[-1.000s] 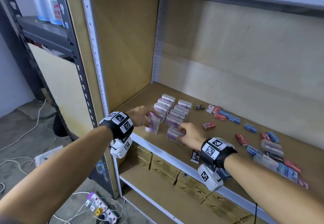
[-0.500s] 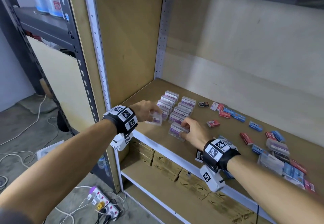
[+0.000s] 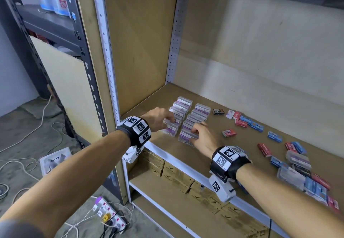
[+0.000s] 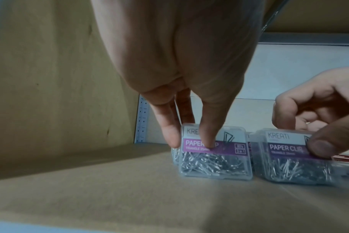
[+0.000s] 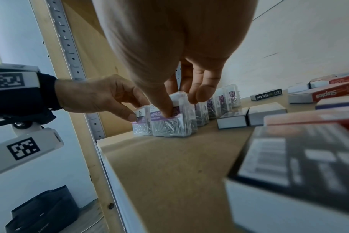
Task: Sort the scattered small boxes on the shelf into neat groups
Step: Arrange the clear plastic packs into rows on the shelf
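Two rows of clear paper clip boxes with purple labels stand on the brown shelf [image 3: 214, 155] at its left end. My left hand [image 3: 163, 119] pinches the front box of the left row [image 3: 170, 130], thumb on its label and fingers behind [image 4: 213, 151]. My right hand [image 3: 200, 137] grips the front box of the right row [image 3: 186, 137] the same way [image 5: 173, 121]. Both boxes stand upright on the shelf, side by side [image 4: 293, 157].
Red and blue staple boxes [image 3: 247, 122] lie scattered across the middle of the shelf. A loose heap of mixed boxes [image 3: 301, 170] sits at the right front edge. The shelf's side wall [image 3: 137, 51] is close on the left. Cardboard cartons [image 3: 176, 174] fill the shelf below.
My left hand carried its clear box from in front of the shelf edge onto the shelf and set it at the front of the left row. The right hand stayed on its box.
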Demonstrator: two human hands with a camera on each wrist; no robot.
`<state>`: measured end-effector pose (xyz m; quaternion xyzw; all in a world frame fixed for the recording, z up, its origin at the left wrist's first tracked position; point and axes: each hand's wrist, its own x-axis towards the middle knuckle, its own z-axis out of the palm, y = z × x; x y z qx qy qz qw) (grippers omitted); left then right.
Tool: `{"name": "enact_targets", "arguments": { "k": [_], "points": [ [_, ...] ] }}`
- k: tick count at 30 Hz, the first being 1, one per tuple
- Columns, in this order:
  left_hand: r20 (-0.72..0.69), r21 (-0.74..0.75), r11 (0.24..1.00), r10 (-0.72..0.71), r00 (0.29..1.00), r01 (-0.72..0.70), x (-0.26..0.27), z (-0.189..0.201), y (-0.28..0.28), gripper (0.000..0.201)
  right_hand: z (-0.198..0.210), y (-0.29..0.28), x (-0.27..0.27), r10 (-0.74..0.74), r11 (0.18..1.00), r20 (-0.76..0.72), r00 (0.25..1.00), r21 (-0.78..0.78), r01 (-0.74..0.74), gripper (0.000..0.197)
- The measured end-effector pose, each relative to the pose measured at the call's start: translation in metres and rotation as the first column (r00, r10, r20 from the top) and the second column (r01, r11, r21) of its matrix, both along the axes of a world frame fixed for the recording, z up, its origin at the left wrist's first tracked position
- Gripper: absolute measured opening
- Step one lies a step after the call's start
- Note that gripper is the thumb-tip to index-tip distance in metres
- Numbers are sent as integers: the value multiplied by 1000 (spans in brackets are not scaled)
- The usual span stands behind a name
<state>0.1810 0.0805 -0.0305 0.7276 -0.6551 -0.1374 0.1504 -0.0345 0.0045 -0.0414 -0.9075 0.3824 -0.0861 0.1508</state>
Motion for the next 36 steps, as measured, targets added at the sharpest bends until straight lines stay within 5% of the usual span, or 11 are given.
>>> {"name": "enact_targets", "arguments": {
  "k": [12, 22, 27, 36],
  "points": [
    [6, 31, 999, 4, 1000, -5, 2, 0, -2, 25, -7, -6, 5, 3, 1000, 23, 1000, 13, -3, 25],
    [38, 16, 1000, 7, 999, -8, -12, 28, -16, 57, 16, -7, -13, 4, 999, 57, 998, 47, -7, 24],
    [16, 0, 999, -48, 999, 48, -47, 48, -42, 55, 33, -20, -52, -55, 997, 70, 996, 61, 51, 10],
    [-30, -1, 966, -258, 966, 258, -157, 55, -102, 53, 38, -54, -174, -330, 943, 55, 942, 64, 326, 15]
  ]
}}
